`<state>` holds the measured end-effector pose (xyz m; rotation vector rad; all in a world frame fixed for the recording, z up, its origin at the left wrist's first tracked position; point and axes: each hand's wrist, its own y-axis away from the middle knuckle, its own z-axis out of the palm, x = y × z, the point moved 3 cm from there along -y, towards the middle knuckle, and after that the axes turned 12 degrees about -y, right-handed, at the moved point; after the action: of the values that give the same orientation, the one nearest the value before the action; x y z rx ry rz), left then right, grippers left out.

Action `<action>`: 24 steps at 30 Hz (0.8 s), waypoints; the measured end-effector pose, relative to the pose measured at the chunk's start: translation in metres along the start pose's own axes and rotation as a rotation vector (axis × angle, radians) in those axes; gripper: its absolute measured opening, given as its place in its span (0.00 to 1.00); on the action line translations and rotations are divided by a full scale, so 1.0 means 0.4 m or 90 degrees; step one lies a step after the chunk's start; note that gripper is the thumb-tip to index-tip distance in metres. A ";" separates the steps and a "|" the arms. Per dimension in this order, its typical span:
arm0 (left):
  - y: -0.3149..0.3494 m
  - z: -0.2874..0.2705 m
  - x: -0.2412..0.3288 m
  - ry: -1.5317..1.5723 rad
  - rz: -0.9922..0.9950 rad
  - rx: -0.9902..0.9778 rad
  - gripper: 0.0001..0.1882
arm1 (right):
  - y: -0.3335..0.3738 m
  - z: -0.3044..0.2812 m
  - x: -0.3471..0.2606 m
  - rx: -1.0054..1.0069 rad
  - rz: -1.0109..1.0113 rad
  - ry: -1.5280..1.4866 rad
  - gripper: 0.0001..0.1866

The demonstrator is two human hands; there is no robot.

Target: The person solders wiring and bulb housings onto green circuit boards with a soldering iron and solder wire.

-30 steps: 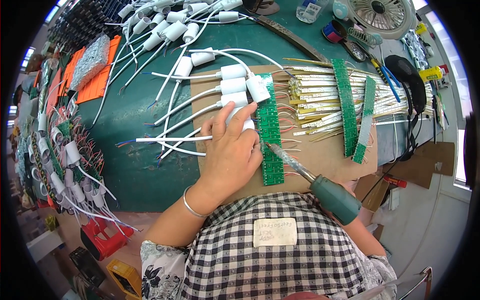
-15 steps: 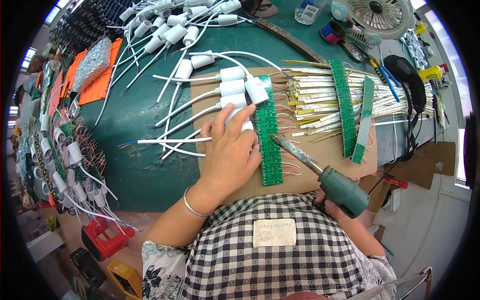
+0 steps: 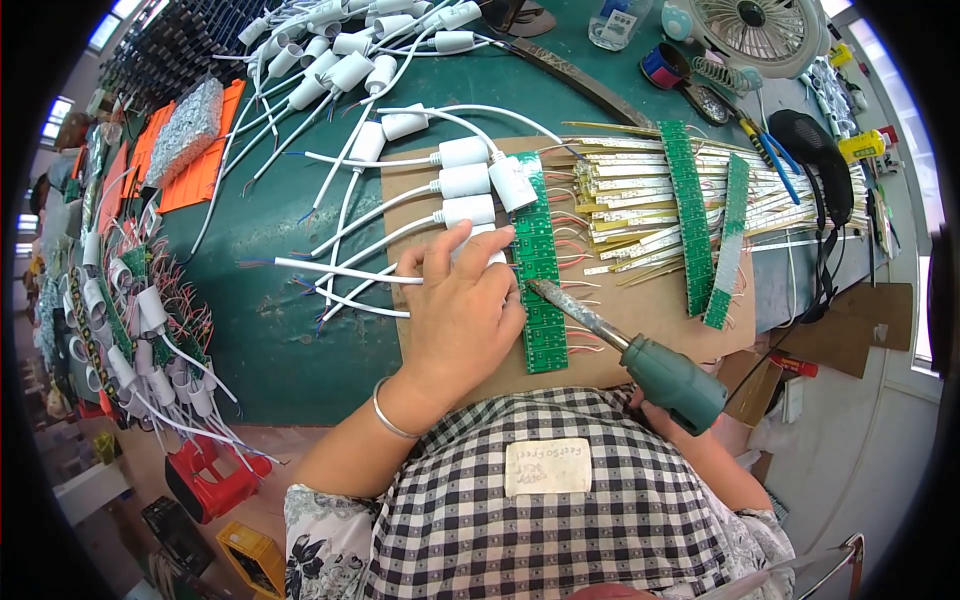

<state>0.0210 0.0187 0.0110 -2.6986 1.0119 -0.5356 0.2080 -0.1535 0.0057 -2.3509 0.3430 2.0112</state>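
My left hand (image 3: 458,315) is closed on a white cylindrical cable end cap (image 3: 492,246) at the left edge of a long green circuit board (image 3: 541,310); the fingers cover much of the cap. My right hand (image 3: 660,414), partly hidden, grips a soldering iron (image 3: 672,380) with a green handle. The iron's darkened tip is at the board's left part, just right of my left fingertips. Further white caps with cables, such as the nearest one (image 3: 467,210), lie in a column above my left hand. One cap (image 3: 513,183) rests across the board's upper part.
Brown cardboard (image 3: 620,345) lies under the board. To the right are a bundle of LED strips (image 3: 640,210) and two more green boards (image 3: 688,230). A fan (image 3: 755,30), solder spool (image 3: 665,66) and pliers (image 3: 768,150) stand farther back. Wired caps (image 3: 150,310) pile up at left.
The soldering iron has shifted slightly left and down, its tip closer to my left fingertips. My left hand stays nearly in place, with its upper fingers slightly lower.
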 end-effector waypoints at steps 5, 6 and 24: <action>0.002 0.000 0.004 -0.017 0.011 0.007 0.04 | 0.000 -0.018 0.014 -0.043 -0.066 0.144 0.10; 0.002 0.002 0.004 -0.022 0.012 0.014 0.04 | 0.003 -0.021 0.019 -0.048 -0.046 0.140 0.10; 0.000 0.012 0.016 -0.048 -0.008 0.034 0.05 | -0.008 -0.018 0.008 -0.090 -0.133 0.327 0.14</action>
<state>0.0275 0.0148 0.0082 -2.6586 0.9478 -0.4521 0.2162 -0.1521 0.0032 -2.8292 -0.0415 1.3658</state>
